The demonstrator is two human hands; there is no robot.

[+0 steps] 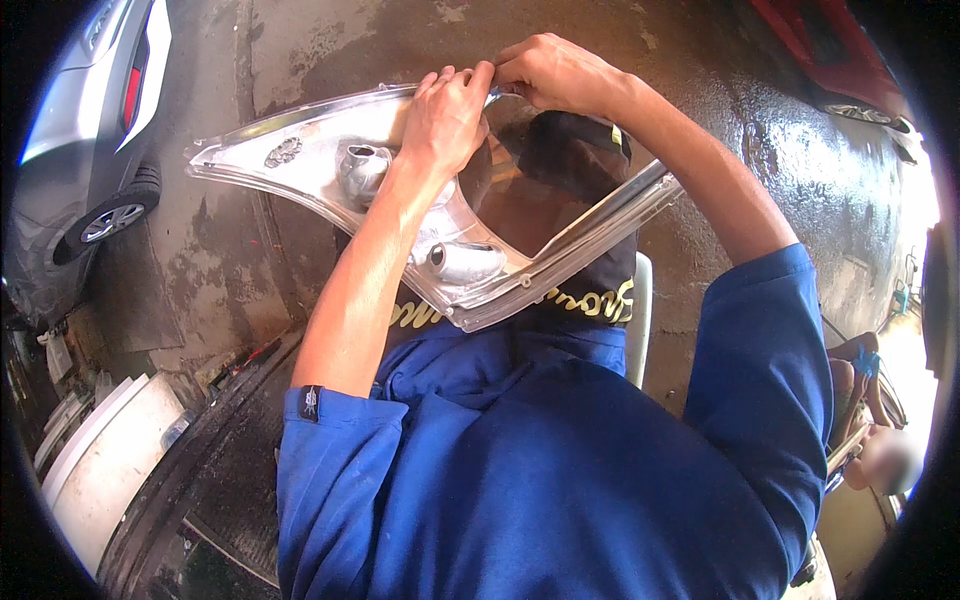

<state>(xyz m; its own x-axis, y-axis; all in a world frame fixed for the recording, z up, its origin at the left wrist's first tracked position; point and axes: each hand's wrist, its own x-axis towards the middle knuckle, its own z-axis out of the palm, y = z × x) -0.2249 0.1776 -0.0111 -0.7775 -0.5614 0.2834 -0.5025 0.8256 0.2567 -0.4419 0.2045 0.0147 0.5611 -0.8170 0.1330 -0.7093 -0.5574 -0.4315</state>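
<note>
A car light housing (325,165) with a clear rim and silvery inside rests across my lap. It tapers to a point on the left, and two round bulb sockets (468,262) stand out from it. My left hand (447,122) reaches over the housing with its fingers bent round the far edge. Right beside it, my right hand (548,76) is closed at the same edge, its fingertips pinched together. Whatever lies between those fingertips is too small or hidden to make out. The housing's right arm (600,225) runs toward my right forearm.
A silver car (85,130) stands at the left, a red car (830,55) at the far right. The concrete floor (740,110) looks wet. White curved panels (125,450) lean at the lower left. Another person (860,400) is at the right edge.
</note>
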